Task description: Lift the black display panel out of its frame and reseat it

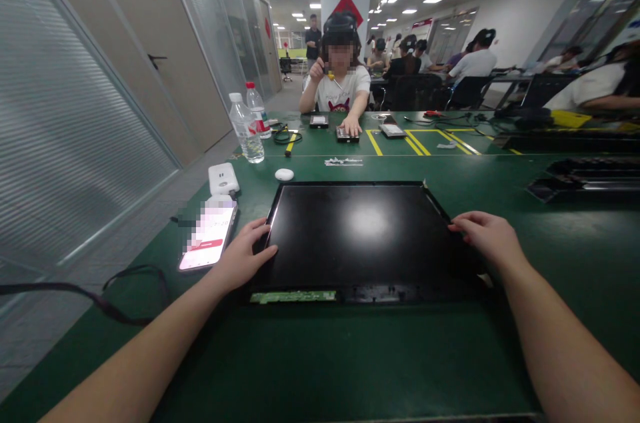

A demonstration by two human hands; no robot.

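Note:
A black flat display panel (pixel 360 230) lies face up on the green table (pixel 380 356), with a dark frame around it. Along its near edge runs a strip of green circuit board (pixel 293 296). My left hand (pixel 249 251) grips the panel's left edge, its thumb on the screen surface and its fingers at the rim. At the right edge, my right hand (pixel 487 236) pinches the frame between thumb and bent fingers; exactly what the fingertips grip is partly hidden. A small pale tab (pixel 485 278) sticks out near the right front corner.
Left of the panel lie a lit phone (pixel 210 234), a white device (pixel 223 179) and a black strap (pixel 135 313). A white earbud case (pixel 284 174) and two bottles (pixel 247 133) stand beyond. Across the table, a person (pixel 343 76) handles hard drives (pixel 347 134). Black frames (pixel 590 180) lie right.

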